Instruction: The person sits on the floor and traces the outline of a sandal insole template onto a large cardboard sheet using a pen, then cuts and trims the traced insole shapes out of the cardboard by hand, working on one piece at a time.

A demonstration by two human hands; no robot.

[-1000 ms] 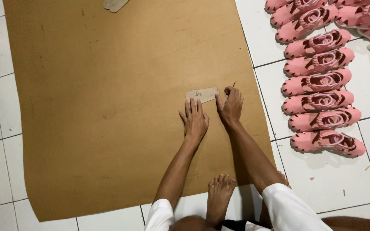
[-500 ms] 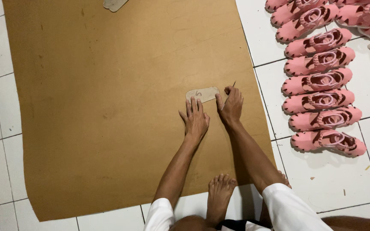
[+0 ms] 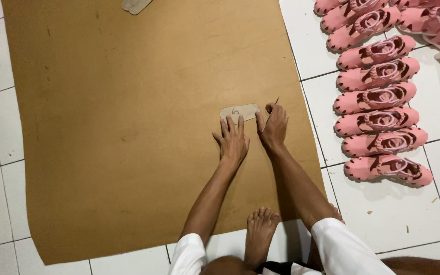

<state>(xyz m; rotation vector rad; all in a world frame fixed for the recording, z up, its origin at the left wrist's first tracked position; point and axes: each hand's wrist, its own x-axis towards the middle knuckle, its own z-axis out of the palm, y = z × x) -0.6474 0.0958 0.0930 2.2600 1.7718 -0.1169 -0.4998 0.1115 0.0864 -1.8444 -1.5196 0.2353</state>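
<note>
A small cardboard template (image 3: pixel 240 112) lies flat on the big brown board sheet (image 3: pixel 128 127), a rounded, pale tan strip with a short pencil mark on it, paler than the sheet under it. The left hand (image 3: pixel 232 142) rests palm down with its fingers (image 3: pixel 226 128) spread, the tips pressing on the template's near edge. The right hand (image 3: pixel 273 127) sits just beside it at 3 o'clock of the template, its fingers curled around a thin pencil-like tool (image 3: pixel 276 102); the tip stands at the template's right end, though I cannot tell if it touches the sheet.

The template sits toward the sheet's right side, near the edge where brown gives way to white floor tiles (image 3: pixel 311 46). From the template toward 9 o'clock and 12 o'clock the sheet runs wide and bare; another pale cut-out (image 3: pixel 136 5) pokes in at the far edge, around 11 o'clock. At 3 o'clock, well apart on the tiles, a row of pink sandals (image 3: pixel 378 97) lies stacked in a column. The person's bare foot (image 3: pixel 260 229) rests on the sheet's near edge at 6 o'clock.
</note>
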